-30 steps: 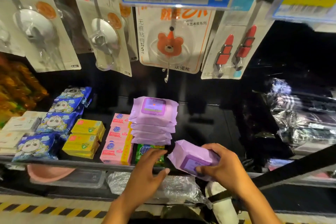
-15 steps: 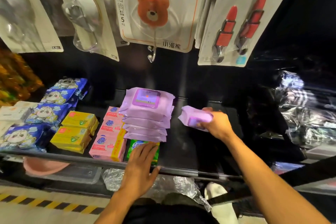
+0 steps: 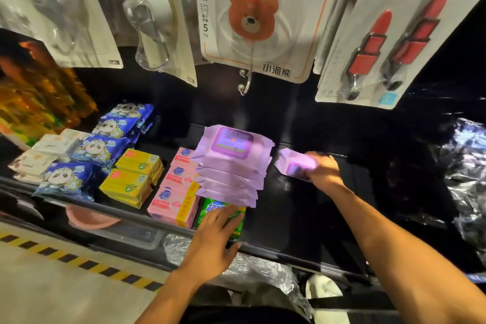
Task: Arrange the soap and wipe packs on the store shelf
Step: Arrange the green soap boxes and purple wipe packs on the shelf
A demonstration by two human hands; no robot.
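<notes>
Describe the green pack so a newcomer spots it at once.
Find the stack of purple wipe packs. At its foot, by the shelf's front edge, lies the green pack under the left hand. It alone is green; neighbouring soap is pink.

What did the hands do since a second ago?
The right hand, still gripping the purple pack, carried it from the front of the shelf deeper in, beside the purple stack. The left hand slid forward onto the green soap. Other packs stayed put.
</notes>
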